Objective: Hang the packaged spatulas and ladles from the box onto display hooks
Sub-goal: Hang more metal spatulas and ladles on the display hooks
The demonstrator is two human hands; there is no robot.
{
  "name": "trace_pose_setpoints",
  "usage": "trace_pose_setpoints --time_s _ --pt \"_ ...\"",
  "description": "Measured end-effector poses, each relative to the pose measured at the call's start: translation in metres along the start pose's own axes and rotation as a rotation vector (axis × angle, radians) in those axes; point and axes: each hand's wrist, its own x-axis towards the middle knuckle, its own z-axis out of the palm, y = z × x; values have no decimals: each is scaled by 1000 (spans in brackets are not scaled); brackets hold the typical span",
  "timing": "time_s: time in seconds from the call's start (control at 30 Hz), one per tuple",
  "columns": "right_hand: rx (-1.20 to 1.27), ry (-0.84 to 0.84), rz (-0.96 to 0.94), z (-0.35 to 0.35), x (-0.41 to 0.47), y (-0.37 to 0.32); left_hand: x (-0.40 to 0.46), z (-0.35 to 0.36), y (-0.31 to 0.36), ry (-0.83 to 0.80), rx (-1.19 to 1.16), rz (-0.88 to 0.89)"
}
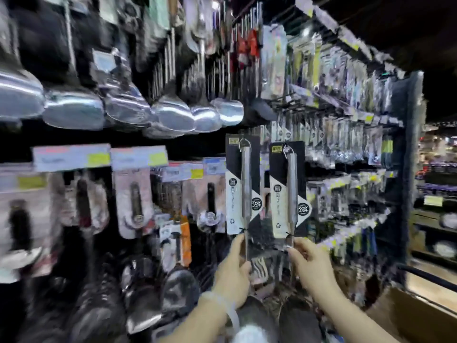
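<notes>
Two steel-handled utensils on black-and-white backing cards, held up side by side in front of the display rack: left carded utensil [243, 184], right carded utensil [288, 191]. Each card shows a round "304" badge and a hang hole at top; a black tie binds each handle at the card's lower edge. Utensil heads are low in frame, behind the wrists, blurred; spatula or ladle, cannot tell. Left hand [232, 271] grasps the left utensil's shaft just below its card, fingers curled round it. Right hand [309, 258] pinches the right utensil's shaft at the card's bottom edge. White band on the left wrist [228, 306]. Brown cardboard box [405, 315] at lower right, cut off by the frame, contents not visible. Row of shiny steel ladles [123, 107] hangs above left, heavily motion-blurred. Pinkish carded tools [133, 201] hang lower left under unreadable shelf price tags [138, 158]. Packaged small goods [346, 149] fill the pegs to the right, too smeared to identify
</notes>
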Motion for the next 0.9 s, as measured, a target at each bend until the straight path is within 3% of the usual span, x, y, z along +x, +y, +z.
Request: trace_pose_setpoints --time_s 0.2,0.47,0.67,0.9 --pt "72 -106 -186 81 -12 -117 -40 -143 5 270 50 52" --pt "245 -188 -326 161 -32 -278 -96 -318 30 454 213 129" --pt "315 -249 -319 195 -46 -358 -135 -410 50 533 221 140" --pt "401 -444 -289 209 -68 -440 -176 -481 62 536 125 102"
